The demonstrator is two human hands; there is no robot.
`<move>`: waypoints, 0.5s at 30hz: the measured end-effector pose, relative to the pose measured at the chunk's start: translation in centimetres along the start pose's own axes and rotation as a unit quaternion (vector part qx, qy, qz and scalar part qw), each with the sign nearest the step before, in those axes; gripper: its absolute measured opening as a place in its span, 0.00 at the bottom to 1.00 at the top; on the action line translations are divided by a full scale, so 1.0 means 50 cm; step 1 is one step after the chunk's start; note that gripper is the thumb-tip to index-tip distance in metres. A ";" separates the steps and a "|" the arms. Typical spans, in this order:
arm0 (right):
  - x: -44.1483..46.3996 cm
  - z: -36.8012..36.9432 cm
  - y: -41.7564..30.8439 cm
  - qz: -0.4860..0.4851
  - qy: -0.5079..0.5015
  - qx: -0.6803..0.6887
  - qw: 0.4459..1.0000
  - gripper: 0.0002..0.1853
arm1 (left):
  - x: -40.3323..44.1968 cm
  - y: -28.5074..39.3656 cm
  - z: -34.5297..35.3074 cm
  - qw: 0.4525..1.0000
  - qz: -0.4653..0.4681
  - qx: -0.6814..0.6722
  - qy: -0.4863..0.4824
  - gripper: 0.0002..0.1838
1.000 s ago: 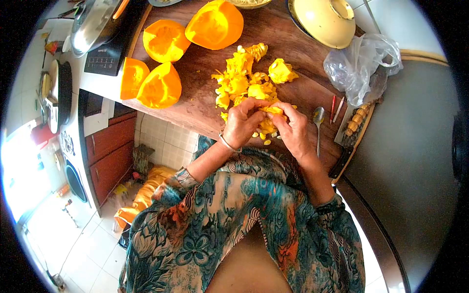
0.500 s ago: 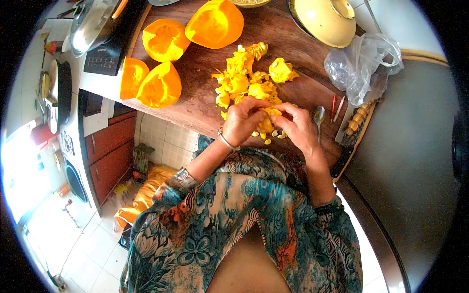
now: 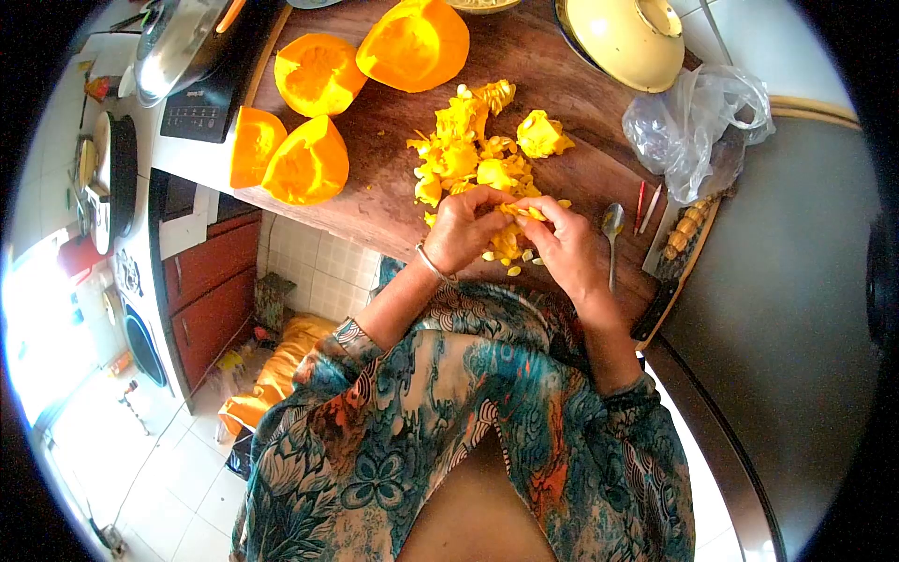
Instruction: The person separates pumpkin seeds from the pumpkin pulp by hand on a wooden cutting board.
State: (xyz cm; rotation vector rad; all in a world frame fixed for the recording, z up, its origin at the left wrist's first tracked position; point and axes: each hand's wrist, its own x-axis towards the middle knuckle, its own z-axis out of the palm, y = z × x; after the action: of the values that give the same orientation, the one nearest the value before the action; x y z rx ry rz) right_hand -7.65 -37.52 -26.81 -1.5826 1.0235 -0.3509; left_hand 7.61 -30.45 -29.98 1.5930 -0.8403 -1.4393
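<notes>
My left hand point(image 3: 465, 228) and my right hand point(image 3: 564, 245) meet close to the wooden counter's near edge. Between them is a piece of stringy pumpkin pulp point(image 3: 507, 242), pinched by the fingertips of both. Loose pumpkin seeds point(image 3: 514, 271) lie on the wood just below the fingers. Beyond my hands spreads a heap of orange pulp with seeds point(image 3: 457, 159), and a separate lump of pulp point(image 3: 543, 134) sits to its right. Several scooped-out pumpkin pieces point(image 3: 306, 161) rest at the left, their hollows facing up.
A spoon point(image 3: 612, 234) lies right of my right hand, with a red pen point(image 3: 641, 201) beyond it. Farther off are a crumpled plastic bag point(image 3: 693, 131) and an upturned yellow bowl point(image 3: 626, 47). An induction cooker point(image 3: 194, 113) stands at the far left.
The fingers of both hands have shifted slightly around the pulp, and my right fingertips are closer to my left. The pumpkin pieces and the heap stay in place.
</notes>
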 end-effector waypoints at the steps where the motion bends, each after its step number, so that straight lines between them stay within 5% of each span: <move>1: -0.001 -0.003 -0.014 -0.016 0.001 -0.031 0.999 0.09 | -0.001 0.010 -0.003 1.000 -0.017 0.001 0.002 0.11; 4: 0.015 -0.014 0.024 -0.177 0.025 -0.096 0.979 0.09 | -0.002 0.007 -0.008 0.999 -0.032 -0.024 0.004 0.11; 11: 0.019 -0.026 0.030 -0.036 -0.039 -0.064 0.997 0.10 | 0.001 0.002 -0.016 0.995 0.063 0.079 -0.015 0.11; 15: 0.011 -0.010 0.021 0.021 -0.025 -0.043 0.999 0.10 | 0.004 -0.005 -0.016 1.000 0.022 -0.017 -0.002 0.11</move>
State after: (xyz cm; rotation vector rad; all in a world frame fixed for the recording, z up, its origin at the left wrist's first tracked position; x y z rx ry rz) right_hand -8.13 -38.21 -27.80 -1.6354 1.0436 -0.2406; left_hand 8.43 -30.41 -30.29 1.5373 -0.8437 -1.4178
